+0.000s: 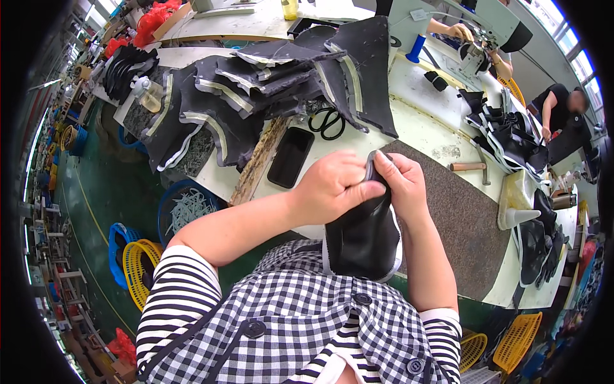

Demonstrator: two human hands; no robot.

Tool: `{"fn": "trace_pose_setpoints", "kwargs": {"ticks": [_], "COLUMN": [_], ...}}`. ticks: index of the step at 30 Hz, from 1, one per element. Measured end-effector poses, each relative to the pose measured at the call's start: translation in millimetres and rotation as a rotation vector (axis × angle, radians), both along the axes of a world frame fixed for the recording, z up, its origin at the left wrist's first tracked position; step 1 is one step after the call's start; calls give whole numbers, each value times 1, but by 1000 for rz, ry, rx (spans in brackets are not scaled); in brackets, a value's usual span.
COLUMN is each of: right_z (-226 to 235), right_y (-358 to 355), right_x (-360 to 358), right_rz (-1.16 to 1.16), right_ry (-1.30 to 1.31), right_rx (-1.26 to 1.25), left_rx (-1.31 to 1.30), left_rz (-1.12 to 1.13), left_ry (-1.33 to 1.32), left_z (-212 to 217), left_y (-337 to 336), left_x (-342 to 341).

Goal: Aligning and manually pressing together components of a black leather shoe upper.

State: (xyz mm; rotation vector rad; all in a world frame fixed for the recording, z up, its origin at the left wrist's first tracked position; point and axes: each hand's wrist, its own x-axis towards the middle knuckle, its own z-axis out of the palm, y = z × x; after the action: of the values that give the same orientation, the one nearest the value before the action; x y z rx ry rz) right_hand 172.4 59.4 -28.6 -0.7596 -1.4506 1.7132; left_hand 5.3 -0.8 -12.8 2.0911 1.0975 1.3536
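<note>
Checked apron (pixel 288 310); right hand (pixel 406 187), blurred left hand (pixel 332 182): grip seemingly clamped on black piece (pixel 364 238).

Grips the upper end of a white-edged black piece (pixel 363 240) with left hand (pixel 339 180) and right hand (pixel 404 182), near a dark phone (pixel 291 157) and black-handled scissors (pixel 325 121) on a table (pixel 358 142)

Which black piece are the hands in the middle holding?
The shiny black piece with a whitish edge: the left hand and right hand grip its top, while the dull pieces lie heaped on the table.

No legible lettering or numbers
</note>
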Motion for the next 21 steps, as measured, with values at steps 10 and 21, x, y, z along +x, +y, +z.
{"fn": "trace_pose_setpoints", "kwargs": {"ticks": [10, 21], "right_z": [-25, -13], "right_y": [-1, -11], "right_x": [2, -6], "right_rz": [-132, -291], "right_ry": [21, -47], "right_rx": [-198, 164], "left_rx": [-150, -648], "left_rz": [-40, 77], "left_ry": [230, -246], "left_z": [-13, 3], "left_y": [-23, -5], "left_x": [-33, -7]}}
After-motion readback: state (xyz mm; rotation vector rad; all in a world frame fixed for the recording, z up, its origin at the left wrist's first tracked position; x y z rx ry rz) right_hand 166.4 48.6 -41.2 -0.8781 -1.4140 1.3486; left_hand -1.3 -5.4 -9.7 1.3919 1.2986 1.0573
